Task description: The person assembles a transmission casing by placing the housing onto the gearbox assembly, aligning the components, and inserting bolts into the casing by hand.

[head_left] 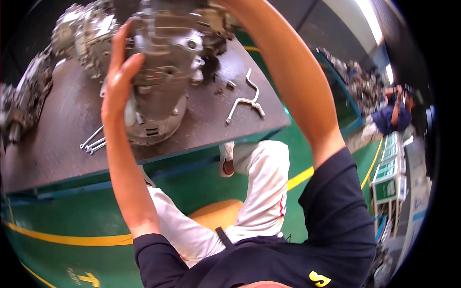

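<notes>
Large grey engine casing [165, 72] was seen standing on the bench [62, 134]. Left hand [117, 79] was laid open-palmed against its left side, fingers spread. Right hand was hidden beyond the casing top; grip could not be told. Wrenches [92, 143] and a bent crank tool [245, 101] were noted on the bench nearby.

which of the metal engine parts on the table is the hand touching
The middle engine part; the left hand rests on its side. The others sit untouched farther left.

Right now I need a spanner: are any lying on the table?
Yes: a bent wrench lies right of the engine, and some spanners lie on the table.
</notes>
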Available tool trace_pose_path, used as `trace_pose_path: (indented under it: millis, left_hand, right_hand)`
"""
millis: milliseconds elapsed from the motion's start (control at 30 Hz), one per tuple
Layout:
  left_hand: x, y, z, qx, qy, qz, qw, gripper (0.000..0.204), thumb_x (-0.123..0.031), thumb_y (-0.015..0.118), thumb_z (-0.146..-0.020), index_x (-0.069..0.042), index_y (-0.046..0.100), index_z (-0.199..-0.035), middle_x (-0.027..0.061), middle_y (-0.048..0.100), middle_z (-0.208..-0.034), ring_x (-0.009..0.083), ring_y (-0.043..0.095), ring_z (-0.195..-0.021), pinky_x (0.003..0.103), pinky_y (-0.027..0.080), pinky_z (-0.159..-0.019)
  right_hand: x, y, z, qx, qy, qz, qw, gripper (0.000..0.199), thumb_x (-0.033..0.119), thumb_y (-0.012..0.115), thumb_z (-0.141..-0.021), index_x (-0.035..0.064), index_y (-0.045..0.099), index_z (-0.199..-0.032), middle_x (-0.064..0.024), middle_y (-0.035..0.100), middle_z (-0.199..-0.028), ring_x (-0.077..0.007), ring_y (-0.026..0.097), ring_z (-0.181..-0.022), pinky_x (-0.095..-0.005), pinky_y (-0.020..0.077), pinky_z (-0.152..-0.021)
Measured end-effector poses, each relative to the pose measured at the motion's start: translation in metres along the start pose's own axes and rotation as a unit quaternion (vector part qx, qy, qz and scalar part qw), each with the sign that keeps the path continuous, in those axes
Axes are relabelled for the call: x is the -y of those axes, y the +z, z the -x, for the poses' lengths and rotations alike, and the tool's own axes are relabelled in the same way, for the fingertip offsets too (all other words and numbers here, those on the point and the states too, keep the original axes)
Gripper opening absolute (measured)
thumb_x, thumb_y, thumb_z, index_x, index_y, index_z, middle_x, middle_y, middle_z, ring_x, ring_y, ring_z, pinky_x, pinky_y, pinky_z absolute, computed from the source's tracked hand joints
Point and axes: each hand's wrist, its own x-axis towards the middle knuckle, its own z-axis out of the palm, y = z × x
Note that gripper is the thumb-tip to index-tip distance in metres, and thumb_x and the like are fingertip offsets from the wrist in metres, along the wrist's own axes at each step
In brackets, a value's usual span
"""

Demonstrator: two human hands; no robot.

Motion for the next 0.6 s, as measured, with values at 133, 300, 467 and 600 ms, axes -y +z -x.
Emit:
trace_pose_path:
  millis: [133, 300, 467, 600]
  left_hand:
    - [-0.005, 0.017, -0.001, -0.04, -0.089, 0.055, 0.994, 0.083, -0.041, 0.053, -0.08, -0.009, 0.034, -0.153, 0.012, 0.037, -0.153, 0.0256, 0.04, -0.137, 0.035, 0.029, -0.113]
    - [-0.001, 0.004, 0.005, -0.077, -0.115, 0.046, 0.989, 0.084, -0.045, 0.05, -0.08, -0.008, 0.033, -0.154, 0.0122, 0.039, -0.151, 0.0257, 0.041, -0.136, 0.036, 0.031, -0.112]
    - [0.003, 0.008, 0.008, -0.118, -0.114, 0.073, 0.984, 0.076, -0.045, 0.045, -0.087, -0.011, 0.033, -0.154, 0.0103, 0.045, -0.147, 0.0253, 0.045, -0.132, 0.037, 0.035, -0.109]
    - [0.014, -0.004, 0.017, -0.138, -0.124, 0.104, 0.977, 0.075, -0.045, 0.045, -0.09, -0.011, 0.032, -0.155, 0.0095, 0.05, -0.142, 0.0236, 0.05, -0.126, 0.036, 0.04, -0.104]
  right_hand:
    - [-0.022, 0.01, 0.026, -0.192, -0.001, -0.101, 0.976, 0.04, 0.03, 0.053, -0.092, -0.0062, 0.069, -0.099, -0.0263, 0.069, -0.097, -0.0356, 0.067, -0.096, -0.0409, 0.0493, -0.09]
    - [-0.082, 0.047, 0.121, -0.267, 0.007, -0.035, 0.963, 0.044, 0.036, 0.062, -0.093, 0.0055, 0.064, -0.125, -0.0142, 0.067, -0.122, -0.03, 0.065, -0.108, -0.0391, 0.0497, -0.094]
    - [-0.215, 0.117, 0.317, -0.101, 0.287, 0.129, 0.944, 0.04, 0.029, 0.066, -0.088, 0.0014, 0.064, -0.116, -0.0174, 0.062, -0.111, -0.0356, 0.059, -0.108, -0.0431, 0.0486, -0.094]
    - [-0.229, 0.161, 0.386, -0.048, 0.342, 0.105, 0.933, 0.045, 0.026, 0.069, -0.084, 0.0019, 0.062, -0.121, -0.0166, 0.056, -0.123, -0.035, 0.053, -0.116, -0.0422, 0.0471, -0.099]
